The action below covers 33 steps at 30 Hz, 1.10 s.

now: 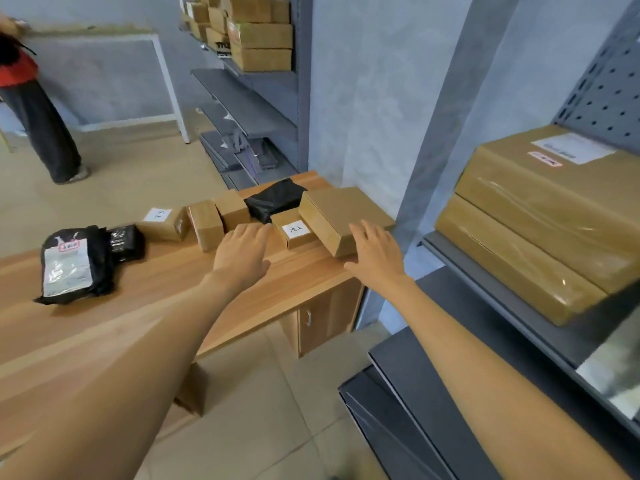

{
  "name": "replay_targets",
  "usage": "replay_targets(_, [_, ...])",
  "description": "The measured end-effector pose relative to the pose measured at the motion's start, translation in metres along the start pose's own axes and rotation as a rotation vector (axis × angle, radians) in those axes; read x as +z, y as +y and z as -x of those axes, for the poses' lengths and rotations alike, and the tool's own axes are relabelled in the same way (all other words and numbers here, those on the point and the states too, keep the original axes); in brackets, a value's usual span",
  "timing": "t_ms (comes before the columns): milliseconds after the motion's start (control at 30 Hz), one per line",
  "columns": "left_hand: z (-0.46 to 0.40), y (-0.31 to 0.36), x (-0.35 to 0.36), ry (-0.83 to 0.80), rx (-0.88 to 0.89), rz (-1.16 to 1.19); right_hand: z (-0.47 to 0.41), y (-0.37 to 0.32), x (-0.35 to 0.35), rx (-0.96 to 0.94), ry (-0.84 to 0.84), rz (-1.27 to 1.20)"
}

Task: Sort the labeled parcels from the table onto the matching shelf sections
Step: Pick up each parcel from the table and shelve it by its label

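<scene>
Both my arms reached out straight over the table (145,306). My left hand (242,252) and right hand (375,252) were open flat, holding nothing. One small box (297,233) had a white label I could not read.

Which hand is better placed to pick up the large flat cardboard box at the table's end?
Right. The right hand is open at the large flat box's near corner; the left hand is open over the table near smaller boxes.

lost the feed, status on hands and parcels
Left hand open, right hand open at large box. Parcels on table. Black bag overlaps it.
</scene>
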<state>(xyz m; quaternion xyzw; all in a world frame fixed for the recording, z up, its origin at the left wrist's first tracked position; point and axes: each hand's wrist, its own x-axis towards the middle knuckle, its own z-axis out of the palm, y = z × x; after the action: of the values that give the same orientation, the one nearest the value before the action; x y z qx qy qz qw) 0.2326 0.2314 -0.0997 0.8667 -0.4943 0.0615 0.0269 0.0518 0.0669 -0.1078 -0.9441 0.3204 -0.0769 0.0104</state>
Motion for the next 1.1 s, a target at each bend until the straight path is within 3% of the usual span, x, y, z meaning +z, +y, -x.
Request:
replay_targets(500, [-0.173, -0.001, 0.097, -0.167, 0.156, 0.009, -0.136, 0.054, 0.090, 0.162, -0.151, -0.071])
replay_targets(767, [-0.229, -0.008, 0.150, -0.221, 0.228, 0.040, -0.169, 0.049, 0.140, 0.226, -0.252, -0.079])
replay_targets(1100, [-0.321, -0.030, 0.204, -0.212, 0.406, 0.049, -0.204, 0.021, 0.181, 0.431, -0.210, -0.045])
